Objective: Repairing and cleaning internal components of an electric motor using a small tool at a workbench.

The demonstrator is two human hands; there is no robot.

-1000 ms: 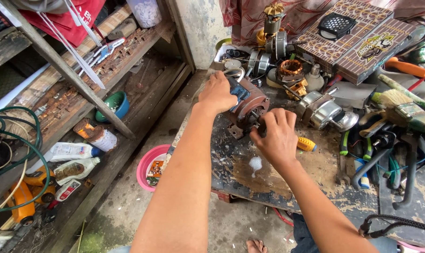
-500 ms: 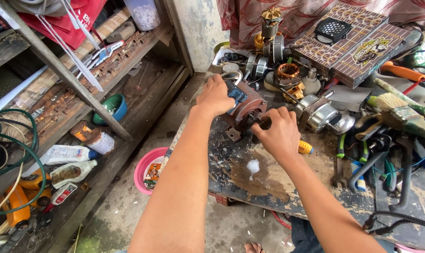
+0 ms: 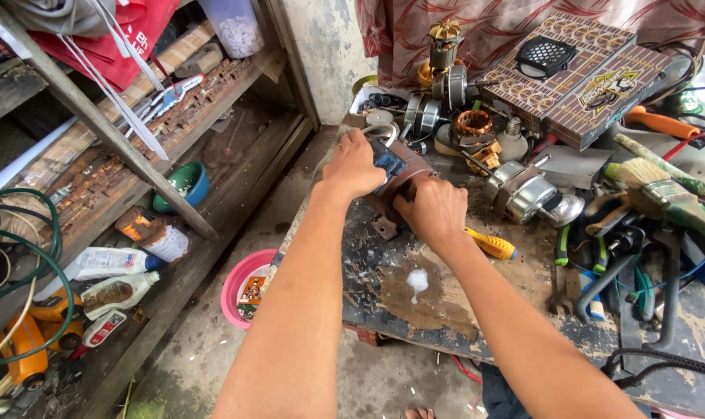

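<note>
Left hand (image 3: 356,164) and right hand (image 3: 436,211), both hands closed around a rusty round brown metal motor housing (image 3: 403,180) near the left edge of the stained, scuffed dark tabletop (image 3: 399,310), yellow-handled screwdriver (image 3: 488,244) just beside, crowding metal parts behind, open concrete floor (image 3: 213,349) left.

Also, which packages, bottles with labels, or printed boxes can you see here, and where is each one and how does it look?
Flat patterned box: back of the workbench, brown and cream, with a black grille.
White labelled bottles: lower shelf at left, lying on their sides.
Small printed packet: inside the pink bowl on the floor, orange.
Red bag with white print: hanging at top left.
</note>
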